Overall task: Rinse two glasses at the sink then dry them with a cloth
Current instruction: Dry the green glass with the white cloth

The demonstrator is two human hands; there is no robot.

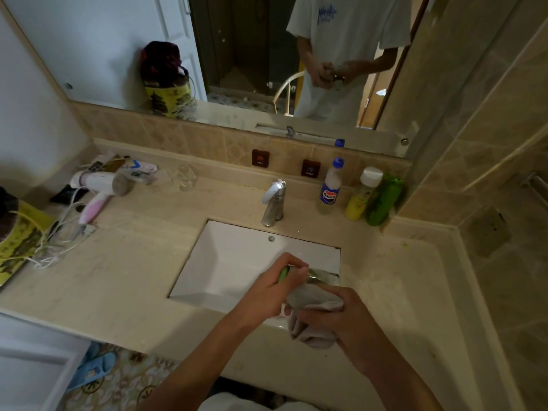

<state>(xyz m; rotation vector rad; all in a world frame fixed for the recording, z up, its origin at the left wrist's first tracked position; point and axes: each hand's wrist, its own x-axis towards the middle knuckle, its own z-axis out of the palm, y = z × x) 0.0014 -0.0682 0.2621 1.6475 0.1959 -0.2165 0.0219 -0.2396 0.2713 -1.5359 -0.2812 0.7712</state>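
Note:
Over the front right corner of the white sink point(207, 262) I hold a clear glass point(323, 276) on its side between both hands. My left hand point(267, 292) curls its fingers round the glass's left end, and a small green piece point(283, 274) shows under the fingers. My right hand point(335, 315) grips a grey-beige cloth point(311, 301) bunched round the glass's near end, so most of the glass is hidden. A second clear glass point(185, 178) stands upright on the counter at the back, left of the tap point(274, 203). No water is seen running from the tap.
Three bottles point(360, 194) stand at the back right of the counter. A hair dryer point(100, 185) with its cord, small packets and a yellow bag point(17, 241) lie on the left. A mirror runs along the back wall. The right wall is close.

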